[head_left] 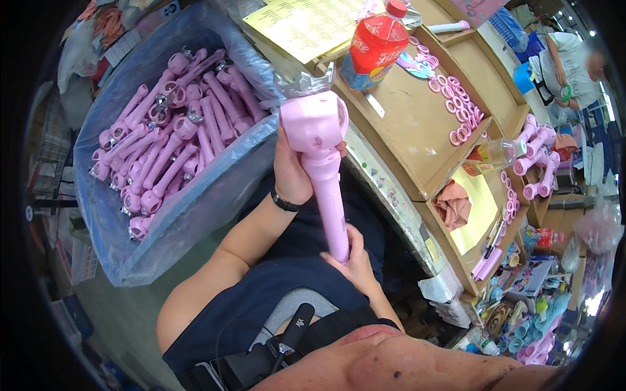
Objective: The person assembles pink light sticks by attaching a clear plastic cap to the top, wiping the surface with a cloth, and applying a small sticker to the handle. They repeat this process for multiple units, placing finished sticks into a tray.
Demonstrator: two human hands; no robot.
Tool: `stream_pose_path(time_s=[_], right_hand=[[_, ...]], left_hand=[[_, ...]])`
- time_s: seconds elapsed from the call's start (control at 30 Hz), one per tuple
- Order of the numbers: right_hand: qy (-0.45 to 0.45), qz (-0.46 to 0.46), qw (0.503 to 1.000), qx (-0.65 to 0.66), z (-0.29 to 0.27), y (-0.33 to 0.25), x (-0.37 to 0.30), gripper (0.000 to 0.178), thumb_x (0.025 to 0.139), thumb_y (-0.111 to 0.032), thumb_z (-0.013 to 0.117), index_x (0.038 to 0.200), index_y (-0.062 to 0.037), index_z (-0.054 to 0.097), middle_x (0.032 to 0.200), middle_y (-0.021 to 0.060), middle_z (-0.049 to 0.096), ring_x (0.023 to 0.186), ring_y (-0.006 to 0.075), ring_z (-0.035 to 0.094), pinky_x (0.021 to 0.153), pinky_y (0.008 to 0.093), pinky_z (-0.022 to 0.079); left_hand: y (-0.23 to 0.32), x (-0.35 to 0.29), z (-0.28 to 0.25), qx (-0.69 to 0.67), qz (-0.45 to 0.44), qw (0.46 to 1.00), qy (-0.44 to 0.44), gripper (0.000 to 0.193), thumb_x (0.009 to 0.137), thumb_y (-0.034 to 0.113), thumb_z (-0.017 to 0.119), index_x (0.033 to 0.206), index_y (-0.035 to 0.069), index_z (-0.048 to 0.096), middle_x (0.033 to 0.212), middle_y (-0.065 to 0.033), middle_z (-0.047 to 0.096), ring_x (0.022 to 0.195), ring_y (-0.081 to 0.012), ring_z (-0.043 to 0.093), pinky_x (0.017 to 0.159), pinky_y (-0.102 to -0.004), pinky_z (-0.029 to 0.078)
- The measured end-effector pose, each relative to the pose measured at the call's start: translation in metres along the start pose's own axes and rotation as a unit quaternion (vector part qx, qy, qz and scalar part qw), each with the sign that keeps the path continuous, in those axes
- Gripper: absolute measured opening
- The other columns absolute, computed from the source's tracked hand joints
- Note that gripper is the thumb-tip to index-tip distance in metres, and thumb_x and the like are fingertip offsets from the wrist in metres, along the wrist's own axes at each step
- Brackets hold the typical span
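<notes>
A pink plastic toy wand (331,199), with a wide blocky head and a long round handle, stands tilted in front of me. My left hand (293,171) is wrapped around it just below the head. Lower down, my right hand (360,264) closes on the handle's bottom end. A clear shiny plastic piece (306,85) shows at the head's top; I cannot tell if it is attached. To the left, a blue plastic-lined bin (153,264) holds many similar pink wands (195,107).
Cardboard trays (385,133) on the workbench at right hold pink rings (456,104). A red-capped bottle (373,49) stands near yellow paper (306,26). Beyond are a lying bottle (492,156), a pink cloth (453,205), more pink wands (538,156) and another person (567,68).
</notes>
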State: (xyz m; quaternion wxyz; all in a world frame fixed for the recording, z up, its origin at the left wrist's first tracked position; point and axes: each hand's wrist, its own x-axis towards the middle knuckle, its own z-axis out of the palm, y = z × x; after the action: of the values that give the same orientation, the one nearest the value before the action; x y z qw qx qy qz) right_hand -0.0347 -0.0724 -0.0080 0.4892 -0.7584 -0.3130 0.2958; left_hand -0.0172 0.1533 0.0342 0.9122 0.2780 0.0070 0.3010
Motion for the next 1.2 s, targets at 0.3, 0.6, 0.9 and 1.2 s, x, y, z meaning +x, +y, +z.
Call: stream_pose_path(time_s=[0.3, 0.6, 0.9, 1.2], right_hand=[[0.034, -0.017, 0.998, -0.053, 0.001, 0.017, -0.006, 0.069, 0.073, -0.017, 0.074, 0.132, -0.0056, 0.039, 0.106, 0.0183, 0.061, 0.092, 0.0297, 0.064, 0.078, 0.0354, 0.050], [0.065, 0.000, 0.997, 0.034, -0.027, 0.026, -0.022, 0.066, 0.072, -0.013, 0.074, 0.130, -0.0037, 0.043, 0.109, 0.0136, 0.060, 0.098, 0.0198, 0.060, 0.085, 0.0301, 0.046], [0.425, 0.008, 0.897, 0.119, -0.231, -0.009, -0.015, 0.044, 0.075, -0.017, 0.070, 0.111, -0.0016, 0.050, 0.084, 0.0070, 0.060, 0.066, 0.0132, 0.059, 0.057, 0.0273, 0.049], [0.632, 0.148, 0.732, -0.209, -0.482, 0.055, 0.103, 0.067, 0.065, -0.031, 0.066, 0.118, 0.0064, 0.049, 0.110, 0.0259, 0.059, 0.104, 0.0359, 0.058, 0.091, 0.0389, 0.043]], left_hand=[[-0.010, -0.006, -0.005, 0.159, 0.075, 0.984, -0.001, 0.075, 0.084, 0.043, 0.065, 0.136, 0.005, 0.029, 0.126, -0.0060, 0.046, 0.110, -0.0124, 0.048, 0.092, -0.0294, 0.041], [-0.022, -0.009, -0.008, 0.234, 0.022, 0.969, -0.081, 0.074, 0.087, 0.042, 0.060, 0.138, 0.001, 0.026, 0.131, -0.0090, 0.045, 0.117, -0.0207, 0.048, 0.097, -0.0356, 0.040], [-0.027, -0.012, 0.014, 0.555, -0.043, 0.776, -0.295, 0.031, 0.081, 0.009, 0.065, 0.110, -0.002, 0.058, 0.100, -0.0149, 0.063, 0.090, -0.0249, 0.062, 0.082, -0.0311, 0.048], [-0.023, -0.044, 0.006, 0.657, -0.031, 0.654, -0.373, 0.028, 0.079, 0.015, 0.068, 0.104, 0.002, 0.062, 0.095, -0.0157, 0.065, 0.087, -0.0319, 0.062, 0.076, -0.0372, 0.050]])
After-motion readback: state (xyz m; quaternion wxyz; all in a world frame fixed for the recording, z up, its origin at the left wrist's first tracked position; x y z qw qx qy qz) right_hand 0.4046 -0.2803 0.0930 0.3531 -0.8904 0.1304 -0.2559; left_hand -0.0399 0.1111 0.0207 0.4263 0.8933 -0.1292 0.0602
